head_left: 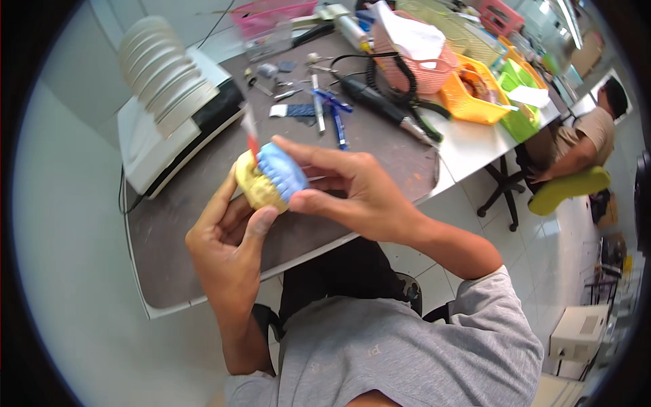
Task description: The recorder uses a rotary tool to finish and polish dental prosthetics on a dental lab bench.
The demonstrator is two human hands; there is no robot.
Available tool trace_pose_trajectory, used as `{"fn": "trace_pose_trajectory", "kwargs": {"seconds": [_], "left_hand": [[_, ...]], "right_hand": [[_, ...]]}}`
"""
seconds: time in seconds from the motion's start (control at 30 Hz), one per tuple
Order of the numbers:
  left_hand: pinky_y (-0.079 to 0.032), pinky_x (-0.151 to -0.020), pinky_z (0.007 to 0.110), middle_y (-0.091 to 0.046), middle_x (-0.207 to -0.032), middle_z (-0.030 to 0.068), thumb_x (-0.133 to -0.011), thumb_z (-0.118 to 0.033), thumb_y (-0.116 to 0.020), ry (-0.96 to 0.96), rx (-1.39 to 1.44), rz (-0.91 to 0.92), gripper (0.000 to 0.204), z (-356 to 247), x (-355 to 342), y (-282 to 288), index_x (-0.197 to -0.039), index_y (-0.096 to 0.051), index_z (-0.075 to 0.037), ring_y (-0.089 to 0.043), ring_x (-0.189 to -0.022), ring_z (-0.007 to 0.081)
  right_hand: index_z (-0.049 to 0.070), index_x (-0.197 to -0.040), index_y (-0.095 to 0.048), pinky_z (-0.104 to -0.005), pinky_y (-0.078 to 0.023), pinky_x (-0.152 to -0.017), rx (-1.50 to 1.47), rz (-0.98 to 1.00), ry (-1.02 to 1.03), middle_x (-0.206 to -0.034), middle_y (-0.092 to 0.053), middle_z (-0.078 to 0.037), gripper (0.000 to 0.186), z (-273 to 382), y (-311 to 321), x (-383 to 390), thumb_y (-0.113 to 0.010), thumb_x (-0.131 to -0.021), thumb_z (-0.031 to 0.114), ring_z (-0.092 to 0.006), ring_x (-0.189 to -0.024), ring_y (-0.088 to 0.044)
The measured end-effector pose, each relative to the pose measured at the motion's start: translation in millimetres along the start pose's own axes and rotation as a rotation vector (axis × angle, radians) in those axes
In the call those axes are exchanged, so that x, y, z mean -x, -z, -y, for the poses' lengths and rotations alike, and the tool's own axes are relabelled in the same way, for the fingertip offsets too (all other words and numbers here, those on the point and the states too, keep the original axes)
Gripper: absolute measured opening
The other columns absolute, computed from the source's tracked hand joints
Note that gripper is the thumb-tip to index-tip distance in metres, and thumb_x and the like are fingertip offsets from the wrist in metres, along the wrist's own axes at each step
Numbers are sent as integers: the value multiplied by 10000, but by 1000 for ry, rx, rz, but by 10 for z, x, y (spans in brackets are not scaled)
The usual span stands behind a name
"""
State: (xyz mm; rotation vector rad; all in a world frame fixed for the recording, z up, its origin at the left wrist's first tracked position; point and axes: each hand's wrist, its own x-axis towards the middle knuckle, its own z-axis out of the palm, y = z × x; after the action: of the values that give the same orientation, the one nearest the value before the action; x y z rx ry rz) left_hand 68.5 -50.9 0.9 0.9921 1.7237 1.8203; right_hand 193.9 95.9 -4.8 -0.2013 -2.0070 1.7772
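My left hand [234, 237] is closed around a yellow dental cast [261, 192], with the thumb along its lower edge. A blue dental cast [281, 171] is gripped between the thumb and fingers of my right hand [359, 193]. Both casts are held up over the near part of the bench, tooth sides facing and close together; I cannot tell how fully the teeth touch. Just above the yellow cast shows a slim red and whitish piece [251, 139], blurred, and what it is I cannot make out.
The grey-brown bench mat [183, 261] carries pens [330, 102], small tools and a black handpiece [380, 105] with a coiled cord. A white ribbed suction unit [166, 88] stands left. Pink and yellow baskets [468, 102] fill the back right. Another person [583, 136] sits at the far right.
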Motion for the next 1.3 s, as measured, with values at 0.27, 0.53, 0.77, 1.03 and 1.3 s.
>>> {"fn": "trace_pose_trajectory", "kwargs": {"seconds": [0.27,0.53,0.77,1.03,1.3], "left_hand": [[-508,-901,312,-658,-1077,165,-1026,-245,-513,35,99,93,489,82,-56,402,-1424,-416,22,-646,-964,169],[-502,-873,271,-652,-1082,116,-1013,-178,-501,220,-78,295,375,-183,-253,703,-1322,-515,36,-618,-979,119],[-437,-918,271,-615,-1111,73,-980,-119,-507,119,-431,287,315,-114,-342,796,-1248,-602,17,-545,-1005,104],[-447,-793,246,-609,-1050,46,-875,-57,-608,52,-665,338,327,-138,-482,880,-1198,-632,-17,-559,-940,115],[-461,-789,245,-644,-1014,57,-859,-31,-620,117,-588,329,253,-114,-566,777,-1110,-645,-5,-593,-910,113]], "right_hand": [[-4,-1360,-476,-342,-527,-922,-283,-118,-354,-1173,-626,-103,440,91,380,-400,-478,-1033,290,-179,-1031,-642],[-18,-1142,-675,-344,-532,-754,576,113,-121,-866,-700,-123,328,57,381,-872,-596,-948,235,-202,-791,-681],[-2,-982,-649,-373,-509,-718,1296,-95,229,-818,-658,-138,266,352,657,-743,-663,-904,252,-291,-752,-659],[8,-886,-596,-391,-431,-608,1566,-131,-214,-643,-541,-101,339,356,993,-292,-685,-898,334,-266,-567,-532],[-34,-859,-588,-427,-447,-653,1707,-65,-278,-660,-590,-170,547,357,970,-309,-686,-857,504,-308,-639,-603]]}}
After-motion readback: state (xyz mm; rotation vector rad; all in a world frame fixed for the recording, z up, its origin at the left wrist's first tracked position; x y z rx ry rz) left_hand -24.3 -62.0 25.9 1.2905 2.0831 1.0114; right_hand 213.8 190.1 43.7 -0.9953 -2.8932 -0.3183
